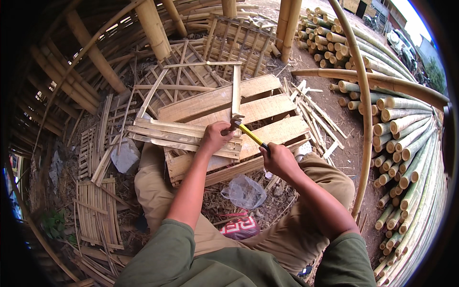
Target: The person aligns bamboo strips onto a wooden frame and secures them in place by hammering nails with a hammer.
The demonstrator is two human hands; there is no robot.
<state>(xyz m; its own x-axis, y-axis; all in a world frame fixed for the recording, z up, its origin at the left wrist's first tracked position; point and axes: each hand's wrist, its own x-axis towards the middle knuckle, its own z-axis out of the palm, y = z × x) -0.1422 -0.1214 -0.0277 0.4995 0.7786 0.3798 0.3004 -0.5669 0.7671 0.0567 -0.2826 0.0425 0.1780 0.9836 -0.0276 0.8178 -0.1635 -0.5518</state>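
A claw hammer [252, 135] with a yellow handle and black grip is in my right hand [279, 161], fingers wrapped round the grip. Its metal head is right beside my left hand [217, 137], over the end of some bamboo slats [179, 136]. The left fingers are pinched together at those slats; whatever is between them is too small or hidden to name. From the slats a frame of thin bamboo strips [236, 91] extends away from me. Slats and frame rest on a low bench of wooden planks [275, 130] with gaps between them.
A clear plastic bag [244, 191] and a dark red packet [240, 226] lie between my legs. Stacked bamboo poles [406, 143] fill the right side. Loose strips [319, 117] litter the ground right of the bench. A slatted panel [98, 213] lies left. Bamboo posts [154, 28] stand behind.
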